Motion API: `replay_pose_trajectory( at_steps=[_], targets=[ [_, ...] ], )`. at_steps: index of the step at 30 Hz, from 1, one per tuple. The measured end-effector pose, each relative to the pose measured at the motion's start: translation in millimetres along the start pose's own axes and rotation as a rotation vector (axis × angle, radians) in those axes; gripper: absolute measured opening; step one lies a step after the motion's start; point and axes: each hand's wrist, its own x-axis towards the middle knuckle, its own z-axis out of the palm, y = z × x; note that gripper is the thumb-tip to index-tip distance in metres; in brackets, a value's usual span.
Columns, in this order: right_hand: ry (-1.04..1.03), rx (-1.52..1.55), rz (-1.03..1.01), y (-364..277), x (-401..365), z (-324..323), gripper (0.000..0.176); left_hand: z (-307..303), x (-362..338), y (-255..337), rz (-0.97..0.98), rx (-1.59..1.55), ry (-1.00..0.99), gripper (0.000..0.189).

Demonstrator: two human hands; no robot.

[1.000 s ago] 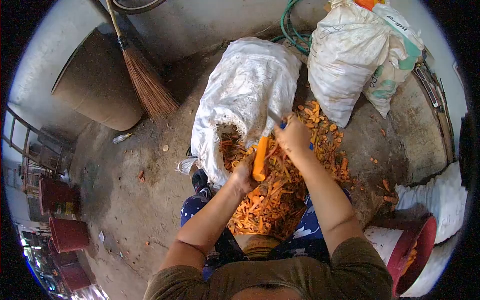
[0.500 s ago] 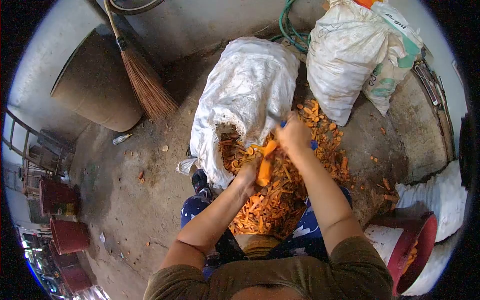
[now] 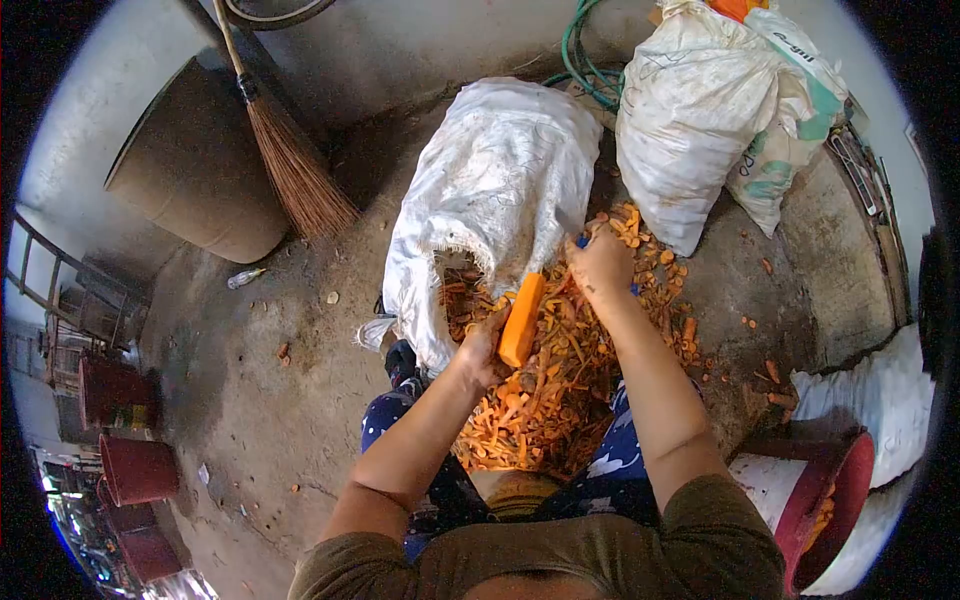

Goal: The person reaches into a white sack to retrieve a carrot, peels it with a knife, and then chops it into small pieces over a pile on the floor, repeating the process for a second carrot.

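Note:
My left hand (image 3: 482, 350) is closed around a peeled orange carrot (image 3: 522, 320), which points up and away from me. To its right, my right hand (image 3: 602, 264) grips a blue-handled tool (image 3: 583, 242), its blade too unclear to make out. The carrot and the tool are apart. Below both hands lies a heap of orange peelings and cut pieces (image 3: 530, 425), between my knees. Just beyond, a white woven sack (image 3: 500, 160) lies with its torn mouth towards the heap, more pieces showing inside.
Full white sacks (image 3: 690, 110) stand at the back right. A red bucket (image 3: 845, 510) with orange pieces lies at the lower right. A broom (image 3: 290, 170) leans by a large drum (image 3: 195, 170) at the back left. Red buckets (image 3: 140, 470) line the left side.
My right hand has drawn away from the carrot, slightly to the right. The carrot now stands more fully in view, angled upward in my left hand.

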Motion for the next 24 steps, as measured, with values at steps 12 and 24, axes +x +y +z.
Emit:
replay_pose_trajectory(
  at_steps=[12,24],
  targets=[
    [-0.118,-0.172,-0.170,-19.7,-22.0,7.2,0.044,25.2,-2.4,-7.7,-0.018,0.023,0.110,0.034],
    [-0.031,0.005,0.088,25.0,18.8,6.2,0.039,-11.2,5.8,-0.4,-0.048,0.010,-0.076,0.036]
  ],
)
